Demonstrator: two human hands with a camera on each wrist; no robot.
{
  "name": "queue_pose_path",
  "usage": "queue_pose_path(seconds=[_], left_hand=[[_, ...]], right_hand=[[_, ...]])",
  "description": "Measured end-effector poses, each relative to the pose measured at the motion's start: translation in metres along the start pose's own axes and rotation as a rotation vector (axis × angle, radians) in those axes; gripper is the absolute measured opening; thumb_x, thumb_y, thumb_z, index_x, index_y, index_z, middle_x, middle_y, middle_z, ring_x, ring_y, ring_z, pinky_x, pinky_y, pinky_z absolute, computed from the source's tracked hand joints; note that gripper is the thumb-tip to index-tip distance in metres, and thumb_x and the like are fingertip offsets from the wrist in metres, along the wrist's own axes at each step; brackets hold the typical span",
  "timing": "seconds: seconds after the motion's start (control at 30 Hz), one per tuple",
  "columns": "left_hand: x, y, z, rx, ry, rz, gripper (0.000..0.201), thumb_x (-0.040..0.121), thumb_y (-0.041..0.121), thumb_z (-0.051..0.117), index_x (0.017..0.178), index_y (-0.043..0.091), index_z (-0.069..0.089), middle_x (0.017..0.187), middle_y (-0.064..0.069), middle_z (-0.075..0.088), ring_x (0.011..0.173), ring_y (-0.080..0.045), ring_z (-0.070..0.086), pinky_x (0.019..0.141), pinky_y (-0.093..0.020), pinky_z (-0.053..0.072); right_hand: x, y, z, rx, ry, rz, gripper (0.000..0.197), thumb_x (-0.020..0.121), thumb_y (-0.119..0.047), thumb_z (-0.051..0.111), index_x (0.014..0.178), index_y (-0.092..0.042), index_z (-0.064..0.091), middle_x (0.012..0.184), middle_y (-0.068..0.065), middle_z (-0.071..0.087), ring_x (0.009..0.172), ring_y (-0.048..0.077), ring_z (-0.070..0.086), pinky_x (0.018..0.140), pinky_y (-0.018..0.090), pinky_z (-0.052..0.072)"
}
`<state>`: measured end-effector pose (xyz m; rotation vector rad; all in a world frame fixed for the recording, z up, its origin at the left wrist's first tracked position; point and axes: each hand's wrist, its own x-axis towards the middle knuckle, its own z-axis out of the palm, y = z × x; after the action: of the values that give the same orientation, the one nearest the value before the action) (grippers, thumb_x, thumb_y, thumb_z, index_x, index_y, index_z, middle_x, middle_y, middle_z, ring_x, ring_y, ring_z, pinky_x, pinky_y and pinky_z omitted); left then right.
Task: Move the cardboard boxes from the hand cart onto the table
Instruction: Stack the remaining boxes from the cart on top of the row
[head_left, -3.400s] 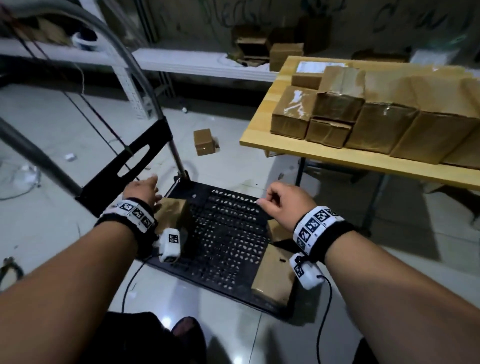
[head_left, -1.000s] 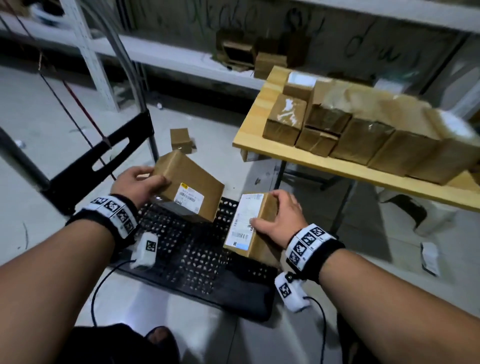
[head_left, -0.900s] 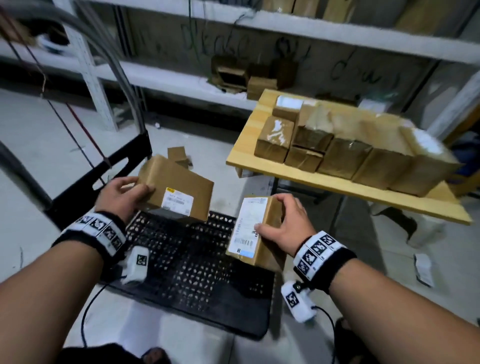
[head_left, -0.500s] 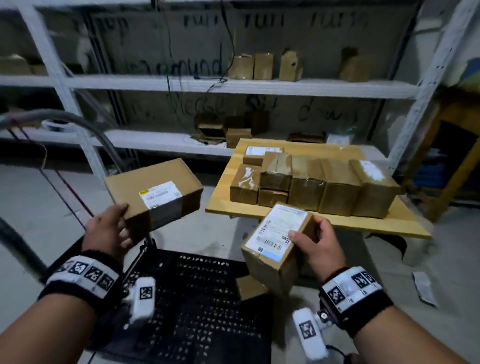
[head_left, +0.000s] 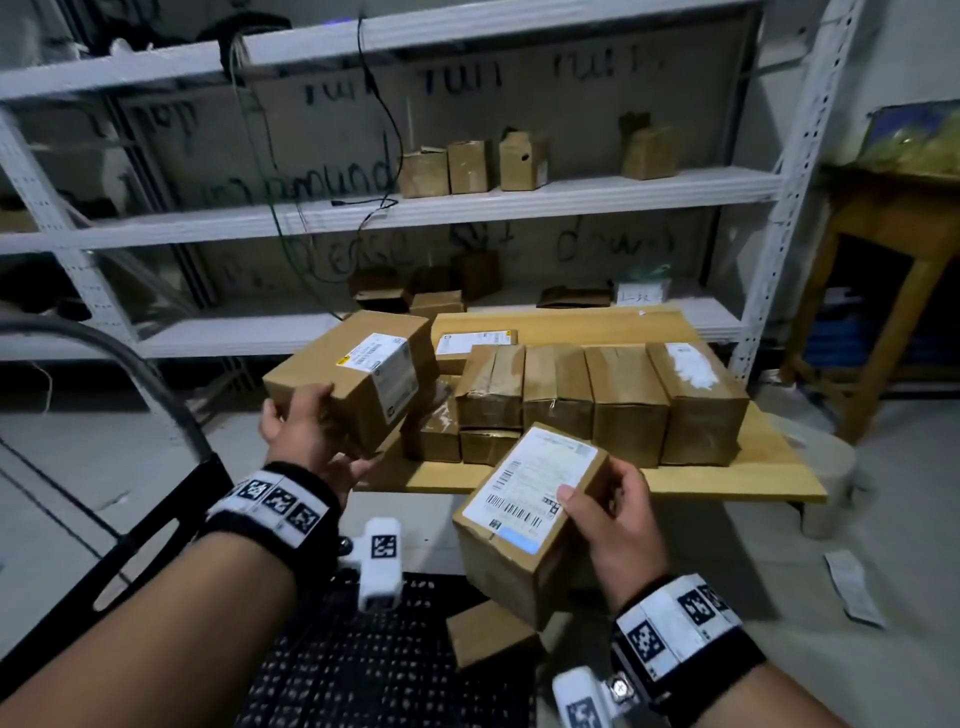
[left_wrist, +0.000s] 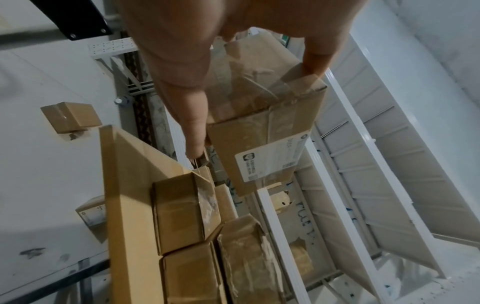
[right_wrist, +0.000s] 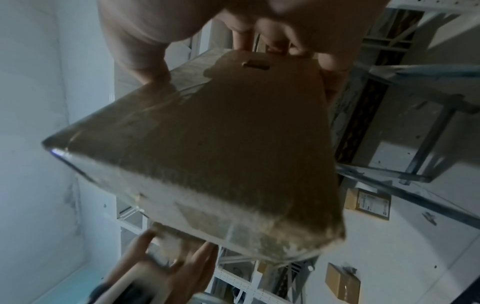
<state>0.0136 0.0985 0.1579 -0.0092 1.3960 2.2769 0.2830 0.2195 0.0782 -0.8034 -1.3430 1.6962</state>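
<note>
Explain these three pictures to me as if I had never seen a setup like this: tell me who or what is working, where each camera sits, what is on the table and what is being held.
No machine here: a person works with bare hands, wearing marker bands and small cameras on the wrists. The wide picture comes from a head camera; the other two look along each hand.

The left hand grips a labelled cardboard box above the wooden table, where a row of taped boxes already stands. The right hand holds a second box with a shipping label. One small box remains on the black hand cart below.
</note>
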Motion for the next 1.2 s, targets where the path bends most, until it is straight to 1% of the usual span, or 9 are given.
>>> queue_pose_path(seconds=[0.1,0.2,0.33,0.57,0.7,0.87,1.0,1.1,1.2], left_hand=[[0.011,-0.010,0.028,0.038,0.081,-0.013,0.094,0.078,0.038,0.081,0.152,0.054,0.025,0.140,-0.007,0.047,0.100,-0.036,0.060,0.087,-0.072,0.054],[0.022,-0.021,0.043,0.131,0.146,0.005,0.097,0.072,0.043,0.083,0.150,0.048,0.026,0.140,-0.007,0.048,0.106,-0.034,0.061,0.088,-0.062,0.058],[0.027,-0.037,0.047,0.225,0.159,0.004,0.101,0.065,0.049,0.083,0.148,0.048,0.026,0.135,-0.009,0.052,0.110,-0.033,0.064,0.075,-0.042,0.059],[0.033,-0.051,0.049,0.297,0.064,-0.052,0.110,0.061,0.043,0.095,0.147,0.048,0.026,0.139,-0.011,0.051,0.114,-0.038,0.065,0.093,-0.047,0.058],[0.035,-0.047,0.044,0.338,0.035,-0.114,0.098,0.055,0.050,0.096,0.132,0.047,0.034,0.129,-0.013,0.057,0.101,-0.034,0.068,0.087,-0.052,0.061],[0.039,-0.036,0.033,0.392,0.021,-0.167,0.095,0.068,0.054,0.089,0.149,0.039,0.041,0.143,-0.015,0.049,0.116,-0.040,0.061,0.098,-0.059,0.055],[0.043,-0.030,0.027,0.382,0.032,-0.204,0.081,0.073,0.062,0.083,0.142,0.034,0.050,0.152,-0.016,0.046,0.122,-0.040,0.058,0.099,-0.058,0.054],[0.042,-0.027,0.029,0.331,0.039,-0.224,0.074,0.072,0.070,0.080,0.132,0.035,0.054,0.143,-0.014,0.050,0.123,-0.044,0.058,0.099,-0.061,0.054],[0.040,-0.023,0.036,0.317,0.046,-0.236,0.070,0.067,0.070,0.085,0.119,0.032,0.057,0.123,-0.014,0.057,0.107,-0.044,0.065,0.086,-0.054,0.061]], right_hand=[[0.002,0.002,-0.001,0.012,-0.036,0.000,0.047,0.086,-0.019,0.081,0.120,-0.036,0.054,0.117,-0.005,0.070,0.098,0.009,0.073,0.073,0.029,0.060],[0.004,0.001,-0.002,0.041,-0.086,0.022,0.052,0.085,-0.017,0.081,0.126,-0.032,0.052,0.117,-0.002,0.071,0.091,0.008,0.076,0.070,0.028,0.062],[0.009,-0.002,-0.002,0.067,-0.073,0.010,0.052,0.086,-0.011,0.080,0.128,-0.026,0.053,0.115,0.000,0.071,0.087,0.001,0.076,0.064,0.024,0.061],[0.019,-0.008,-0.002,0.100,-0.029,-0.017,0.051,0.088,-0.010,0.078,0.129,-0.023,0.052,0.116,0.000,0.071,0.083,-0.003,0.075,0.060,0.018,0.058],[0.017,-0.013,-0.004,0.122,-0.033,0.004,0.051,0.088,-0.013,0.077,0.130,-0.025,0.052,0.116,0.001,0.071,0.083,0.001,0.076,0.061,0.021,0.060],[0.016,-0.017,-0.004,0.149,-0.021,0.006,0.050,0.088,-0.015,0.077,0.129,-0.028,0.052,0.116,0.001,0.072,0.084,0.005,0.077,0.062,0.023,0.060],[0.015,-0.015,-0.003,0.159,-0.008,0.011,0.050,0.086,-0.017,0.080,0.126,-0.031,0.053,0.117,0.002,0.073,0.090,0.008,0.078,0.070,0.030,0.062],[0.012,-0.015,-0.003,0.165,-0.019,0.008,0.051,0.085,-0.018,0.080,0.125,-0.032,0.053,0.117,0.001,0.073,0.090,0.008,0.078,0.070,0.031,0.062],[0.011,-0.014,-0.003,0.166,-0.027,0.005,0.049,0.085,-0.017,0.080,0.123,-0.034,0.054,0.117,0.000,0.072,0.091,0.008,0.078,0.072,0.032,0.062]])
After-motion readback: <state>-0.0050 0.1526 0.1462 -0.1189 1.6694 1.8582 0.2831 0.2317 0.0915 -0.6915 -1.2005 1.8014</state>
